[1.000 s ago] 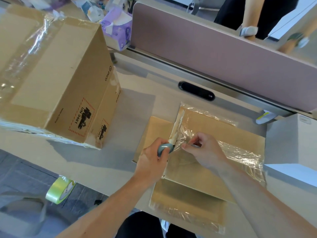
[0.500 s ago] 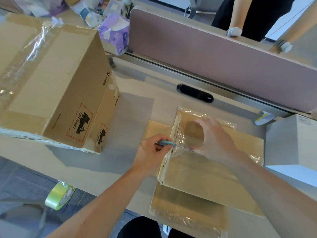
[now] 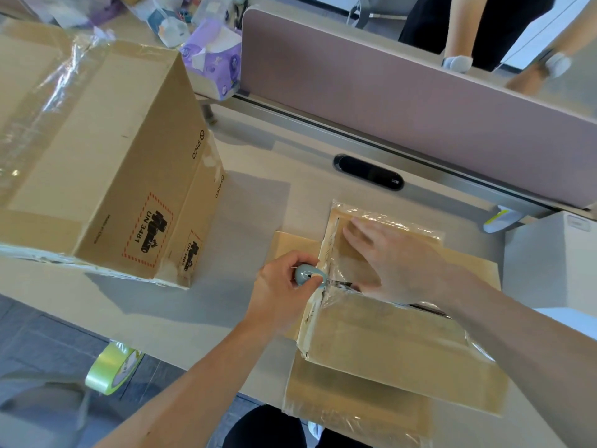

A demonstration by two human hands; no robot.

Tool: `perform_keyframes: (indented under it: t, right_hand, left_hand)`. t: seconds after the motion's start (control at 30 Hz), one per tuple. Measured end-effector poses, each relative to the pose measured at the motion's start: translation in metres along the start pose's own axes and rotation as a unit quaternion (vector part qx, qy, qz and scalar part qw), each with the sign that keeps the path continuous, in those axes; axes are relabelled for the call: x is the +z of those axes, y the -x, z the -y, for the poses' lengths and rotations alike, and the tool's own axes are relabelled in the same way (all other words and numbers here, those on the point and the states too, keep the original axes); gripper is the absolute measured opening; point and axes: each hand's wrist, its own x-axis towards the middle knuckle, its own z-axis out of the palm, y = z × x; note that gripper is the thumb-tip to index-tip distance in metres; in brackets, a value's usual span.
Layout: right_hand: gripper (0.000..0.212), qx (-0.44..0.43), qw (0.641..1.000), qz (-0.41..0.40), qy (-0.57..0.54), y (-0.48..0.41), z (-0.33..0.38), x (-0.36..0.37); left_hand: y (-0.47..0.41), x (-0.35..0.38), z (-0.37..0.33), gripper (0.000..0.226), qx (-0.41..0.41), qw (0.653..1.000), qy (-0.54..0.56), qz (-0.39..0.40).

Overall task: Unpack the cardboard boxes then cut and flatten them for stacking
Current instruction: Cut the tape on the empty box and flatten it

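Note:
A flattened cardboard box (image 3: 387,350) covered in clear tape lies on the desk (image 3: 193,318) in front of me. My left hand (image 3: 284,292) grips a small grey-blue cutter (image 3: 308,275), its blade at the taped seam on the box's left edge. My right hand (image 3: 391,260) lies flat with spread fingers on the far panel of the box, pressing it down. A large cardboard box (image 3: 97,156) marked UN 3481 stands at the left, with loose clear tape hanging over its top.
A mauve desk divider (image 3: 403,92) runs along the back, with another person's hands (image 3: 458,63) behind it. A white box (image 3: 549,263) stands at the right. Tissue packs (image 3: 213,59) lie at the back left. A roll of green tape (image 3: 111,370) lies on the floor.
My right hand let go of the tape at the seam, moved further onto the box and now presses flat. My left hand keeps the cutter at the seam.

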Motion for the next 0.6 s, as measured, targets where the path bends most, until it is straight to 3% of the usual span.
perform_keyframes:
  t: [0.3, 0.43, 0.6]
  right_hand:
    - [0.102, -0.018, 0.999, 0.023, 0.024, -0.0023, 0.0007, -0.0082]
    - [0.102, -0.018, 0.999, 0.031, 0.038, -0.0061, -0.0011, -0.0086]
    - [0.101, -0.019, 0.998, 0.037, 0.042, -0.0075, -0.0014, -0.01]
  left_hand:
    - [0.0064, 0.0063, 0.0007, 0.018, -0.041, 0.999, 0.021, -0.024]
    - [0.0036, 0.0054, -0.0028, 0.019, -0.003, 0.999, -0.043, -0.02]
    - [0.0026, 0.0033, -0.005, 0.01, -0.015, 0.996, -0.083, -0.006]
